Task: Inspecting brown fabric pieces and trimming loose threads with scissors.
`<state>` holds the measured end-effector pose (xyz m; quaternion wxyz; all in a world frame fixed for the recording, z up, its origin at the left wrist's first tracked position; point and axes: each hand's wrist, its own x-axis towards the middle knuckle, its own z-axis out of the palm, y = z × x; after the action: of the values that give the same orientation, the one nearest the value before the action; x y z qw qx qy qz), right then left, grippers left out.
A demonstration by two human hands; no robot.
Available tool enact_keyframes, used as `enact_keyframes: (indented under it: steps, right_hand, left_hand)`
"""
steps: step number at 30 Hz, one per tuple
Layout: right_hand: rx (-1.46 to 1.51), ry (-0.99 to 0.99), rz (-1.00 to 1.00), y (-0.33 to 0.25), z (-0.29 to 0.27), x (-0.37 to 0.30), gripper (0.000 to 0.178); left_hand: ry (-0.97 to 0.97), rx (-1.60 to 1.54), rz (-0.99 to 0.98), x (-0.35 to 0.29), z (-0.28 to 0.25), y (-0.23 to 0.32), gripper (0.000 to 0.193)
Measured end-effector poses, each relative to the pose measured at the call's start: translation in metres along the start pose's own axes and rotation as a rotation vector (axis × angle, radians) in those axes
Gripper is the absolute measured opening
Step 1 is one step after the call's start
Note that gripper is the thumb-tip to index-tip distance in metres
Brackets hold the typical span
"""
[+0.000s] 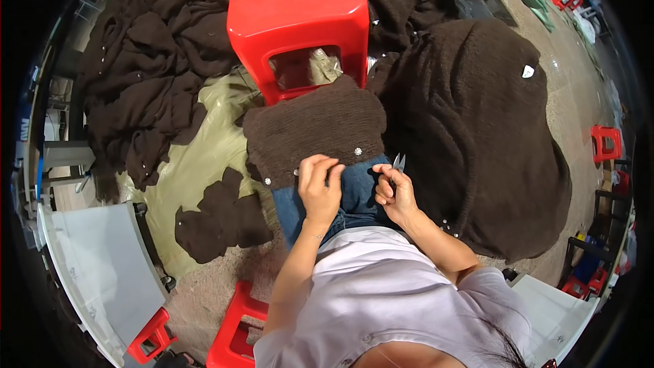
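A dark brown knitted garment lies over my knees, with sparkly round buttons along its near edge. My left hand is at that edge, its fingers curled in and the thumb drawn close to them. Whatever it may pinch is too small to make out. To the right, my right hand is closed around small thread snips, their blades pointing up and away from me. Its index finger reaches toward the left hand, just off the garment's edge.
A red plastic stool stands directly ahead. Brown knitwear is heaped at the left and in a large pile at the right. A smaller brown piece lies on yellowish plastic sheeting. White bins flank me.
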<state>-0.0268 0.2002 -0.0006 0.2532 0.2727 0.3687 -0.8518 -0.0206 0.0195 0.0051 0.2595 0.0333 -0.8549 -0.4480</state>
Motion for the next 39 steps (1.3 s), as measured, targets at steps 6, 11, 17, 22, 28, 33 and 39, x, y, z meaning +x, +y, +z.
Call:
enact_keyframes:
  steps: [6,11,17,22,28,33,39]
  right_hand:
    - [-0.185,-0.012,-0.084,0.003,0.005,0.001,0.033]
    - [-0.417,-0.012,-0.142,-0.004,0.013,-0.001,0.062]
    - [-0.551,-0.076,0.044,-0.012,0.02,0.005,0.048]
    - [-0.62,-0.097,0.029,-0.01,0.031,0.01,0.049]
    - [-0.645,-0.093,0.021,-0.007,0.034,0.016,0.049]
    - [-0.655,-0.081,0.02,-0.005,0.034,0.018,0.049]
    - [-0.638,-0.016,-0.092,-0.002,0.032,0.017,0.047]
  left_hand:
    - [-0.121,0.058,0.03,-0.002,0.033,-0.003,0.014]
    - [-0.124,-0.018,-0.088,-0.004,0.04,-0.004,0.007]
    - [-0.159,-0.556,-0.581,0.0,0.032,-0.013,0.002]
    - [-0.169,-0.721,-0.683,0.0,0.027,-0.014,0.002]
    - [-0.18,-0.783,-0.687,-0.005,0.026,-0.016,0.004]
    - [-0.193,-0.78,-0.668,-0.006,0.026,-0.017,0.006]
    - [-0.248,-0.64,-0.506,-0.009,0.017,-0.008,0.004]
